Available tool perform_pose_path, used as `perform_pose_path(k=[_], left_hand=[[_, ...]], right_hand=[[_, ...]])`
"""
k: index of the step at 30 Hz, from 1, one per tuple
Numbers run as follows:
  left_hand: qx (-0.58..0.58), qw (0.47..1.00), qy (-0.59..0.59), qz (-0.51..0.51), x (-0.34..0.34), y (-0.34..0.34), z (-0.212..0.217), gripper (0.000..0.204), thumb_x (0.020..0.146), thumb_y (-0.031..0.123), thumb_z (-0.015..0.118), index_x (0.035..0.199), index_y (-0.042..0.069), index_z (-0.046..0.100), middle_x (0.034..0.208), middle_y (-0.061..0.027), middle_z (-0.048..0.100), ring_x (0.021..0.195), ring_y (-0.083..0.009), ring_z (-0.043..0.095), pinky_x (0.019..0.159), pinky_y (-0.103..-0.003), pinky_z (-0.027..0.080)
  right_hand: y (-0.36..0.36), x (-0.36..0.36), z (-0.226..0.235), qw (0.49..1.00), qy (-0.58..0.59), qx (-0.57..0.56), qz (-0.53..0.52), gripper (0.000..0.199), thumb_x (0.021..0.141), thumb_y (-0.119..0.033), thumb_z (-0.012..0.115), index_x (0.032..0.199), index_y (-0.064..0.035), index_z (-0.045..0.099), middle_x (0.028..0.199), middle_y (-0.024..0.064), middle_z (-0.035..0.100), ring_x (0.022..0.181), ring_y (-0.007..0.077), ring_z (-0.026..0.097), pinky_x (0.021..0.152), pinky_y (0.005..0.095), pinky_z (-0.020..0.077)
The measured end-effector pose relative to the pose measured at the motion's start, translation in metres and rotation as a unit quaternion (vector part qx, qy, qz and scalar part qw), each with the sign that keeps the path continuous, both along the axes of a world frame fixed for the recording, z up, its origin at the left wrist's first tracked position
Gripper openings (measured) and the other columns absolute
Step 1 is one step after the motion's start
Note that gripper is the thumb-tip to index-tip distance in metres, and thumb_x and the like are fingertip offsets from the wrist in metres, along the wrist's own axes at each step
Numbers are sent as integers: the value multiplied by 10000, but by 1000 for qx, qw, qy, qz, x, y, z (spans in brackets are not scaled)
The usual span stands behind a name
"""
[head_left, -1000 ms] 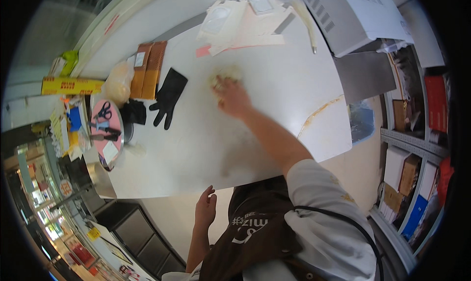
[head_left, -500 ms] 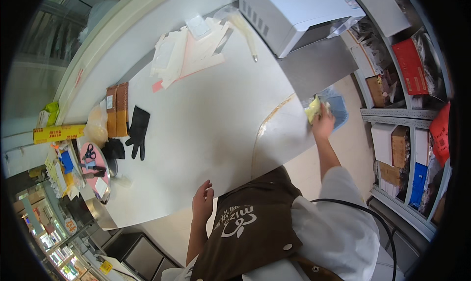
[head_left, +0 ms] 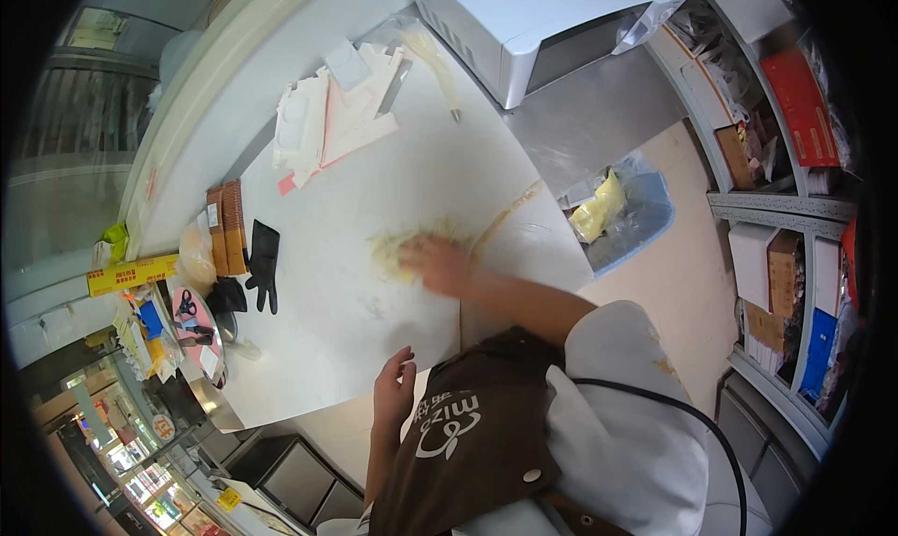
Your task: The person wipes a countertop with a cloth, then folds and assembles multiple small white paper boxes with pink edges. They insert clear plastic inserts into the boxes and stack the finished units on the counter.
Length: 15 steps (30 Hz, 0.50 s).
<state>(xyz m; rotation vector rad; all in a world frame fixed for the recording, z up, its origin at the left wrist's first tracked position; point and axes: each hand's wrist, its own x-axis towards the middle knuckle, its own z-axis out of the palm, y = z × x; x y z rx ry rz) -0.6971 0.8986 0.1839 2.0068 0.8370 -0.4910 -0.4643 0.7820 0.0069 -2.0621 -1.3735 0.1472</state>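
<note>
While the left hand [head_left: 395,382] hovers by the near edge of the white surface [head_left: 318,349], its fingers are half bent and a little apart; whether it touches that edge, I cannot tell. Just beside it, a brown apron [head_left: 468,414] comes up close to the same edge. Farther in, the right hand [head_left: 435,263] lies palm down over a pale yellowish wad [head_left: 382,249], which rests on the surface well inside its borders. Blur hides the fingertips, so I cannot tell whether they pinch the wad or only press on it. An amber-brown line [head_left: 510,213] runs across the surface close to the right hand, on the side of the right edge. Beyond that edge stands a blue bin [head_left: 662,209] with a crumpled yellow sheet [head_left: 601,207] in it. To the left, a broad white stretch gives the right hand room to move before the flat black glove [head_left: 265,265]. Past the glove, near the left edge, are a brown package [head_left: 226,227] and a round pink board [head_left: 200,354] carrying scissors [head_left: 187,304]. Toward the far edge lie overlapping white sheets [head_left: 360,129], and a pale boxy appliance [head_left: 552,17] stands at the far right corner.
</note>
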Motion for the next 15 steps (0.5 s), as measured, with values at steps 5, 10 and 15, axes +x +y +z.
perform_pose_path(k=[5, 10, 15], left_hand=[[-12, 999, 22, 36, -4, -21, -17, 392, 1030, 231, 589, 1367, 33, 622, 1278, -135, 712, 1073, -238, 700, 939, -370, 541], [-66, 997, 32, 10, 17, -40, -24, 377, 1040, 231, 601, 1358, 32, 623, 1257, -146, 718, 1073, -243, 711, 922, -358, 547], [-22, 997, 57, -41, 52, -39, -12, 390, 1040, 256, 597, 1362, 37, 622, 1259, -153, 716, 1077, -245, 710, 919, -365, 547]], right_hand=[[-111, 136, 10, 980, 37, -103, -169, 542, 849, -128, 650, 1379, -236, 617, 1513, 46, 535, 1333, 324, 493, 1123, 462, 416], [-156, 211, 8, 965, 64, -60, -248, 537, 843, -105, 643, 1368, -213, 624, 1512, 21, 545, 1240, 284, 515, 1087, 437, 417], [-166, 244, 3, 962, 12, -99, -255, 514, 857, -140, 632, 1367, -202, 623, 1487, 0, 565, 1210, 277, 527, 1059, 406, 417]])
